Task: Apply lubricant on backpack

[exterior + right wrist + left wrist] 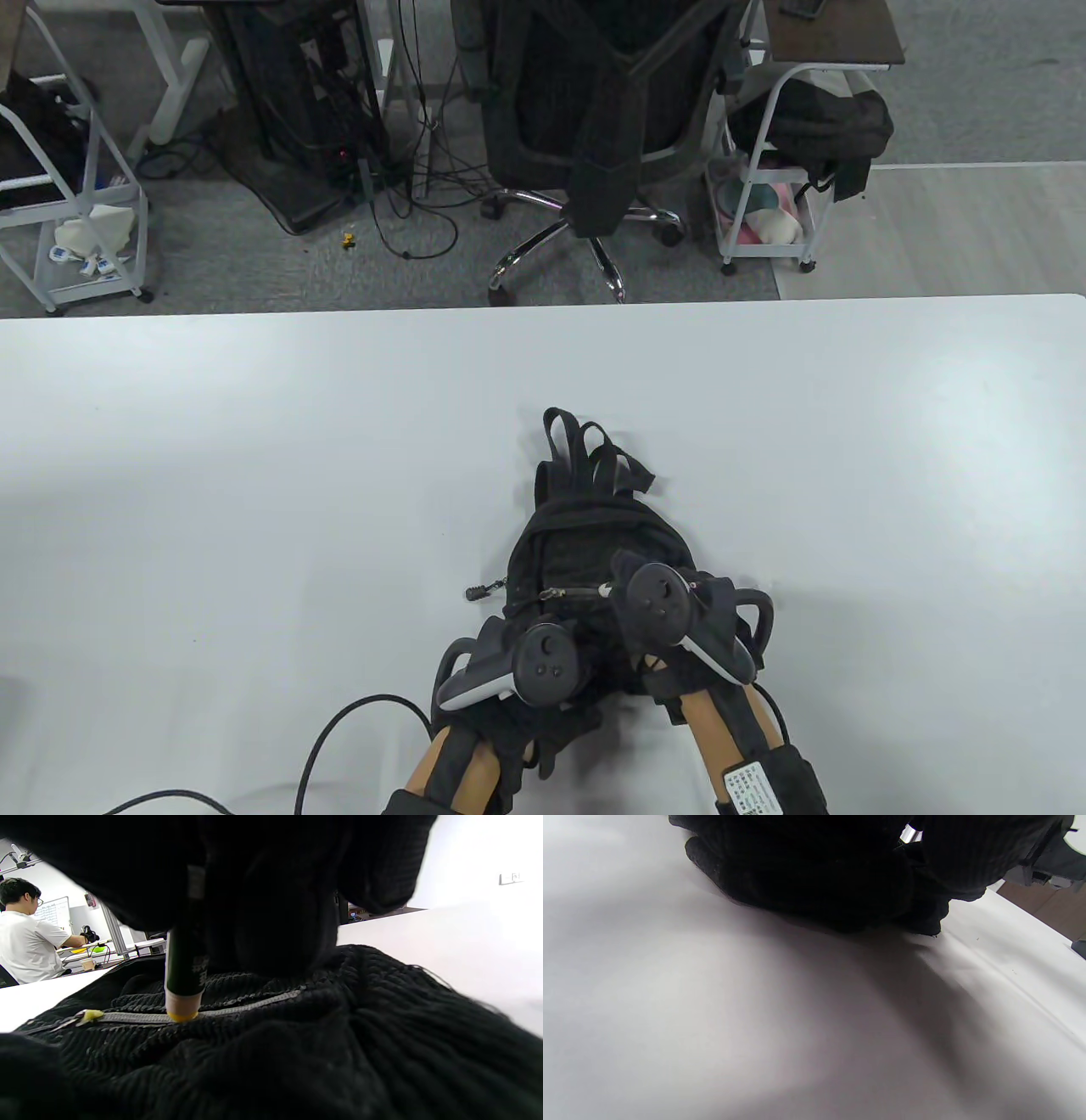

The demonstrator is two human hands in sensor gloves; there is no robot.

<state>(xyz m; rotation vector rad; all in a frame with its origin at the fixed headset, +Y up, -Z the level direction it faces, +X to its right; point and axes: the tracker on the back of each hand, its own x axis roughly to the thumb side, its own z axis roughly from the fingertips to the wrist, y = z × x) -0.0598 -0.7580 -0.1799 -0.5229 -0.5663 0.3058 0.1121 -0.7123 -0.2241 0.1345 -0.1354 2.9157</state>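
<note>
A small black backpack (585, 535) lies on the white table (254, 467) near the front edge, straps pointing away. Its silver zipper (573, 592) runs across it, with a pull (484, 590) at the left end. My right hand (628, 594) holds a dark lubricant stick (183, 971) upright. The stick's yellow tip touches the zipper (246, 1005) in the right wrist view, on the ribbed black fabric (339, 1052). My left hand (530, 662) rests at the backpack's near left edge. Its fingers are hidden under the tracker. The left wrist view shows only a dark mass (818, 870) on the table.
A black cable (339, 722) loops on the table at the front left. Beyond the far edge stand an office chair (594, 127) and white carts (76, 212). A person in a white shirt (25, 942) sits at another desk.
</note>
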